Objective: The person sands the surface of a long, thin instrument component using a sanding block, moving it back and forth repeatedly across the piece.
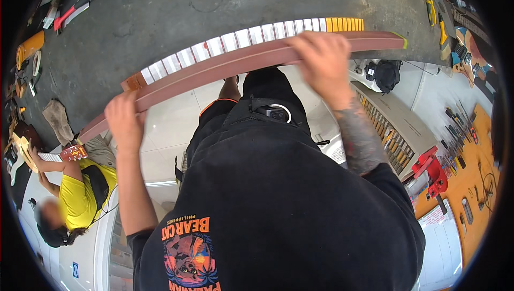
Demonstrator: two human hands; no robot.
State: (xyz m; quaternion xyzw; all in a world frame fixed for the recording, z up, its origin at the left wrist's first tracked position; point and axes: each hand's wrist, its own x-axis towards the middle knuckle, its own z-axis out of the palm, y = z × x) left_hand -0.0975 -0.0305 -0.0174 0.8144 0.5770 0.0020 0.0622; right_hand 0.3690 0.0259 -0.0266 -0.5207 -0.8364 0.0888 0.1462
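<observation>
A long reddish-brown bar (230, 65) lies across the near edge of the workbench, its right end trimmed in yellow-green. My left hand (124, 119) is closed over the bar toward its left end, thumb on the near side. Farther right, my right hand (323, 60) grips the bar from above, fingers over its far side. Just beyond the bar, along its far side, lies a guitar neck (227, 42) with white strips between its frets and yellow strips at the right end. A brown wooden part (134, 81) shows at the neck's left end. The bar hides the neck's near edge.
A dark workbench top (176, 7) stretches ahead, with a red-handled tool (85, 2) far left and a cloth (57, 119) near left. Yellow-handled tools (443, 29) lie at the right. A person in yellow (80, 194) holds a guitar at lower left. A red clamp (431, 173) stands right.
</observation>
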